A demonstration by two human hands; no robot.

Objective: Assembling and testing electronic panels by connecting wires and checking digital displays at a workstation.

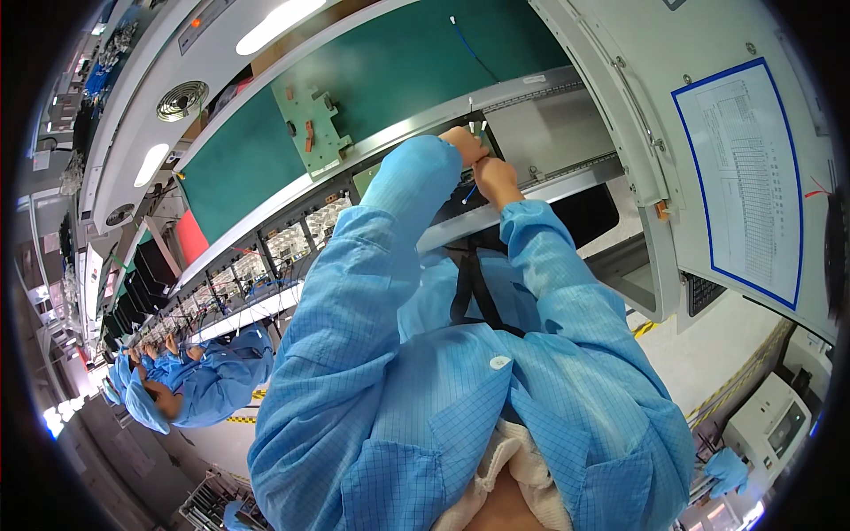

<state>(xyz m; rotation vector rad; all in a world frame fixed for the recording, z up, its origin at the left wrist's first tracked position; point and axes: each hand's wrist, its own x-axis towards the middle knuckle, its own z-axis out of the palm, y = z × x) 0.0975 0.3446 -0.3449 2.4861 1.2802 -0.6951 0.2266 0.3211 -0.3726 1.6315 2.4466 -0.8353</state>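
My left hand (pixel 464 144) and my right hand (pixel 498 180) meet over the conveyor line, their fingers closed close together. What they pinch is too small and too covered to make out. Just beyond the fingers, small white cable ends (pixel 483 126) stick up. Below the hands, a short blue cable (pixel 469 196) with a pale tip hangs or lies over a dark tray or board (pixel 489 140), mostly hidden by my hands and sleeve. Blue sleeves cover both arms to the wrists.
Beyond the conveyor rail (pixel 558 86), a green mat (pixel 390 75) bears a pale green fixture plate (pixel 312 133) and a loose blue-black cable (pixel 467 44). Boards with parts (pixel 288 245) line the conveyor leftward, where a person in blue (pixel 208 376) works. A machine panel (pixel 651 142) stands right.
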